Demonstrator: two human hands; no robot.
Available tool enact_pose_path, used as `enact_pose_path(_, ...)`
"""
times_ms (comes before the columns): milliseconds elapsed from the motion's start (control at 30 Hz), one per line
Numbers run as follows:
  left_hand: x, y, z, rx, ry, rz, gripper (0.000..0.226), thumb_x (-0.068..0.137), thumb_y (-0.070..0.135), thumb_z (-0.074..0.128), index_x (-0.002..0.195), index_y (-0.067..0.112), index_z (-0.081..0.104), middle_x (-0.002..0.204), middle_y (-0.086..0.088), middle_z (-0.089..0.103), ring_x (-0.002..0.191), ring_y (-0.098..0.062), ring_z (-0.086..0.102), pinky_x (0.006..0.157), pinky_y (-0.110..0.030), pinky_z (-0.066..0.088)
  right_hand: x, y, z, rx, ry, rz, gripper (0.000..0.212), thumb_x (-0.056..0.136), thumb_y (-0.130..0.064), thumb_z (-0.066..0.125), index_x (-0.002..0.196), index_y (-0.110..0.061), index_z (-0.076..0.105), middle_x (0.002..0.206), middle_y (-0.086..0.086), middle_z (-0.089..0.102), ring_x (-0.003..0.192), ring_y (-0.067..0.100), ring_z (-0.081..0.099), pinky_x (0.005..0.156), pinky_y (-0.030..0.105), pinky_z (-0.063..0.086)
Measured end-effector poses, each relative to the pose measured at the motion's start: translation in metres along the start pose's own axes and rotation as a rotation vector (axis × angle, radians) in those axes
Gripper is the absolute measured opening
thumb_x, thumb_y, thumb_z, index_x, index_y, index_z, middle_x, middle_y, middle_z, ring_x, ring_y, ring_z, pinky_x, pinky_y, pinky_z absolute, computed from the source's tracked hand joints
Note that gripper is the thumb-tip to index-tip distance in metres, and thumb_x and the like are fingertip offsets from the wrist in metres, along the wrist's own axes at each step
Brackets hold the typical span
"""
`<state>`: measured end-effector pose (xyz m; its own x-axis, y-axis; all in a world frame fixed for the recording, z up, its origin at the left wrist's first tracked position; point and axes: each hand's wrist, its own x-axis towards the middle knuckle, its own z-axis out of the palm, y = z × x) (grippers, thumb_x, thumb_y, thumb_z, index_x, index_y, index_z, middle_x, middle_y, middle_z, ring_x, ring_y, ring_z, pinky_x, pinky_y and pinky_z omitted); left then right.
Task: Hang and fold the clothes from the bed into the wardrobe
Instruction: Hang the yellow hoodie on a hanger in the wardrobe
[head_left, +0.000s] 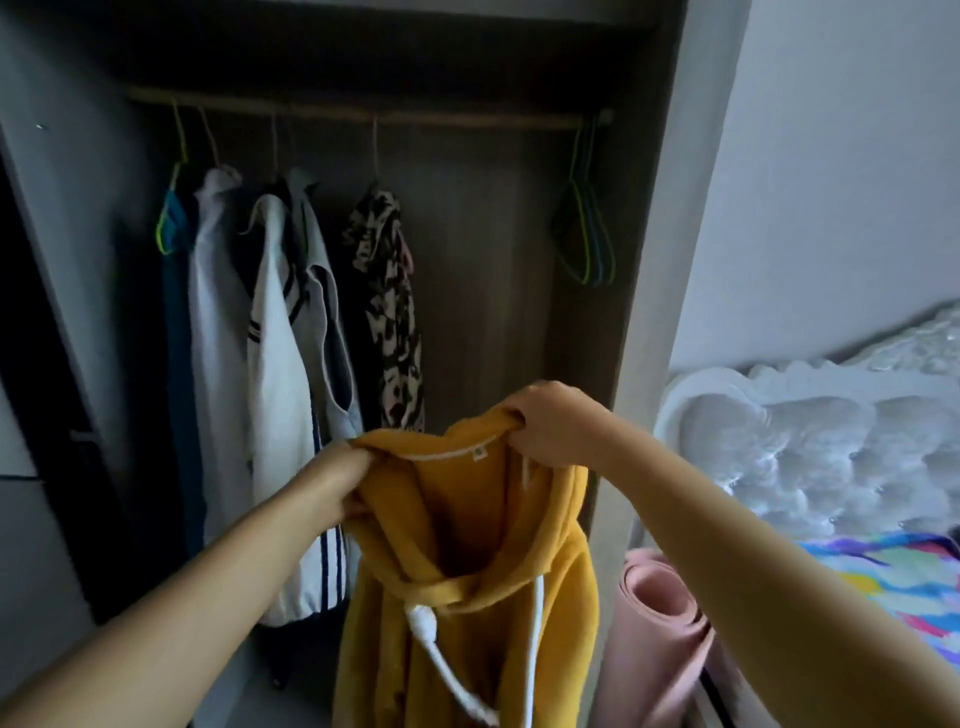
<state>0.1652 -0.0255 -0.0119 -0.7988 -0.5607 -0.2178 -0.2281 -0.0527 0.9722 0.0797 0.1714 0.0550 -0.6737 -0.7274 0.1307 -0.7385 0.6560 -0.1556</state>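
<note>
Slippage is your risk: your left hand (340, 480) and right hand (545, 415) pinch the yellow hoodie (467, 561) by its neck before the wardrobe (467, 234). With the spare hangers (584, 234) well apart, reaching with one hand may drop it.

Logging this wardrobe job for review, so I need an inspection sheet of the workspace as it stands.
Surface: wooden wardrobe rail, free stretch in its middle.
Job's things: mustard-yellow fleece hoodie with white drawstrings, held up before the wardrobe; five garments hung at left.
Clutter: rolled pink foam mat beside the wardrobe.
Grippers: left hand and right hand each grip the hoodie's neck edge.
Cables: nothing seen.
Surroundings: bunch of empty wire hangers at the rail's right end; white tufted headboard, multicoloured bedspread.
</note>
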Motion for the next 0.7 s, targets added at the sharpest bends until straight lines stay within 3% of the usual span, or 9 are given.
enact_pose_path(100, 0.041, 0.031, -0.003, -0.073, 0.057, 0.058, 0.031, 0.094, 0.018, 0.048, 0.121, 0.005, 0.057, 0.107, -0.022, 0.063, 0.098, -0.034, 0.061, 0.087, -0.045, 0.051, 0.052, -0.006, 0.005, -0.102, -0.293, -0.046, 0.017, 0.093, -0.029, 0.055, 0.106, -0.019, 0.058, 0.093, -0.001, 0.06, 0.083, 0.016, 0.059, 0.075, 0.027, 0.051)
enact_pose_path(200, 0.055, 0.061, 0.003, -0.008, -0.054, 0.126, 0.025, 0.089, 0.028, 0.056, 0.11, 0.015, 0.062, 0.109, -0.014, 0.064, 0.102, -0.029, 0.059, 0.096, -0.038, 0.046, 0.1, -0.013, -0.023, 0.005, -0.394, 0.018, 0.032, 0.093, -0.036, 0.056, 0.121, -0.021, 0.055, 0.089, -0.004, 0.06, 0.077, 0.012, 0.061, 0.068, 0.026, 0.053)
enact_pose_path(267, 0.068, 0.076, 0.008, 0.045, -0.139, 0.148, 0.018, 0.093, 0.03, 0.055, 0.103, 0.018, 0.064, 0.105, -0.011, 0.064, 0.098, -0.026, 0.059, 0.092, -0.036, 0.048, 0.14, -0.009, -0.06, -0.054, -0.163, 0.076, 0.026, 0.096, -0.03, 0.05, 0.117, -0.017, 0.059, 0.098, 0.003, 0.065, 0.086, 0.018, 0.064, 0.068, 0.026, 0.05)
enact_pose_path(367, 0.092, 0.093, 0.014, 0.031, -0.259, 0.155, 0.016, 0.096, 0.03, 0.049, 0.091, 0.019, 0.059, 0.087, -0.004, 0.06, 0.077, -0.017, 0.055, 0.072, -0.031, 0.048, 0.192, 0.015, -0.117, -0.308, 0.318, 0.252, 0.029, 0.096, -0.02, 0.048, 0.117, -0.008, 0.063, 0.116, 0.013, 0.063, 0.107, 0.03, 0.06, 0.081, 0.033, 0.049)
enact_pose_path(433, 0.107, 0.1, 0.019, 0.073, -0.293, 0.175, 0.022, 0.095, 0.03, 0.05, 0.103, 0.014, 0.063, 0.101, -0.009, 0.064, 0.09, -0.022, 0.059, 0.087, -0.036, 0.049, 0.21, 0.033, -0.138, -0.38, 0.529, 0.42, 0.031, 0.095, -0.017, 0.047, 0.123, -0.009, 0.059, 0.124, 0.015, 0.058, 0.113, 0.035, 0.057, 0.086, 0.039, 0.048)
enact_pose_path(500, 0.116, 0.109, 0.019, 0.062, -0.295, 0.203, 0.026, 0.094, 0.027, 0.051, 0.109, 0.01, 0.064, 0.109, -0.011, 0.065, 0.099, -0.025, 0.06, 0.088, -0.035, 0.048, 0.217, 0.054, -0.146, -0.451, 0.58, 0.54, 0.035, 0.096, -0.019, 0.047, 0.129, -0.008, 0.05, 0.13, 0.019, 0.05, 0.116, 0.039, 0.053, 0.09, 0.044, 0.045)
enact_pose_path(600, 0.129, 0.119, 0.019, 0.03, -0.338, 0.23, 0.018, 0.095, 0.021, 0.051, 0.097, 0.01, 0.065, 0.093, -0.009, 0.065, 0.084, -0.02, 0.061, 0.072, -0.03, 0.048, 0.22, 0.071, -0.142, -0.558, 0.504, 0.632, 0.038, 0.096, -0.019, 0.048, 0.131, -0.005, 0.047, 0.131, 0.019, 0.051, 0.12, 0.037, 0.052, 0.093, 0.044, 0.044)
enact_pose_path(700, 0.138, 0.13, 0.015, -0.009, -0.351, 0.25, 0.018, 0.094, 0.014, 0.049, 0.084, 0.013, 0.065, 0.09, -0.013, 0.066, 0.084, -0.025, 0.063, 0.079, -0.035, 0.052, 0.225, 0.077, -0.132, -0.593, 0.49, 0.677, 0.032, 0.096, -0.012, 0.046, 0.125, -0.004, 0.056, 0.128, 0.018, 0.056, 0.119, 0.035, 0.054, 0.093, 0.043, 0.044)
